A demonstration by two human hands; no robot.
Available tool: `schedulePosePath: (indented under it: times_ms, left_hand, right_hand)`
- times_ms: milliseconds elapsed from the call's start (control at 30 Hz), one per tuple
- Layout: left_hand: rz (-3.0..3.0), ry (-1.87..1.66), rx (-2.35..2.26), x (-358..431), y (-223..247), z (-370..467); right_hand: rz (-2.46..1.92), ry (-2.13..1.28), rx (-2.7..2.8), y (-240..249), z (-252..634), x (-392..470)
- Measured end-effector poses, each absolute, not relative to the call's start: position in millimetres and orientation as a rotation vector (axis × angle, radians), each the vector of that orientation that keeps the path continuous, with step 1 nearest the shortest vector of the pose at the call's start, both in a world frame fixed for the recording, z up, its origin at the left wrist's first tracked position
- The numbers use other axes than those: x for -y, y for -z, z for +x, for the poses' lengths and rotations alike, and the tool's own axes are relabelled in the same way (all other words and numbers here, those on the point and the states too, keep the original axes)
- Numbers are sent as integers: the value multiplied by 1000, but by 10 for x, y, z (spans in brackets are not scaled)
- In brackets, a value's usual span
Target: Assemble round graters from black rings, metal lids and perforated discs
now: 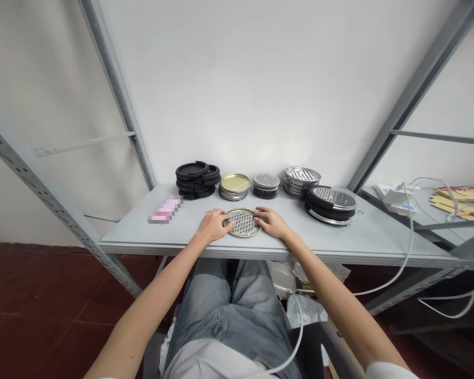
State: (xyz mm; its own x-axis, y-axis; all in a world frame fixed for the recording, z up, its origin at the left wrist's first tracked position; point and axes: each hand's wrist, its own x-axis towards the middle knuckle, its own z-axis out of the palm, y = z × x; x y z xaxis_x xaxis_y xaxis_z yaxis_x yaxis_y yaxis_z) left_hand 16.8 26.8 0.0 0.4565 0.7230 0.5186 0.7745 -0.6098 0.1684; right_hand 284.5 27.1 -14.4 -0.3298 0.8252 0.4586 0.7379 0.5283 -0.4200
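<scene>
A round metal grater disc (243, 223) lies flat near the front middle of the table, with a pale gold rim around it. My left hand (215, 223) grips its left edge, the thumb resting over the patterned surface. On the opposite side, my right hand (272, 222) holds the right edge with its fingers and thumb. Just behind the disc are a stack of gold round lids (235, 183) and a smaller stack of patterned grater discs (266, 181). The undersides of the fingers are partly hidden.
Black rings (193, 171) are piled at the back left, near a blurred pink item (166, 209). Silver grater discs (302, 176) form a stack at back right, before it a black-ringed grater stack (332, 199). A white cable (410, 247) hangs over the table's right end.
</scene>
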Motion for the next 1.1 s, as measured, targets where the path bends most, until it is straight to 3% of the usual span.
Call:
schedulePosePath:
  times_ms: [533,667,800,1100]
  left_hand:
    - [-2805,1103,1318,-282,-77,100]
    - [-2930,982,1150,-329,-108,237]
    - [-2969,835,1260,-364,-65,454]
    - [-2975,662,1313,-333,7,569]
  right_hand:
    - [-1162,-423,2137,201,2943,-418]
    - [-1074,-553,2143,175,2953,-441]
    - [-1096,-670,2102,137,2953,-488]
    - [-1295,-605,2006,109,2797,-479]
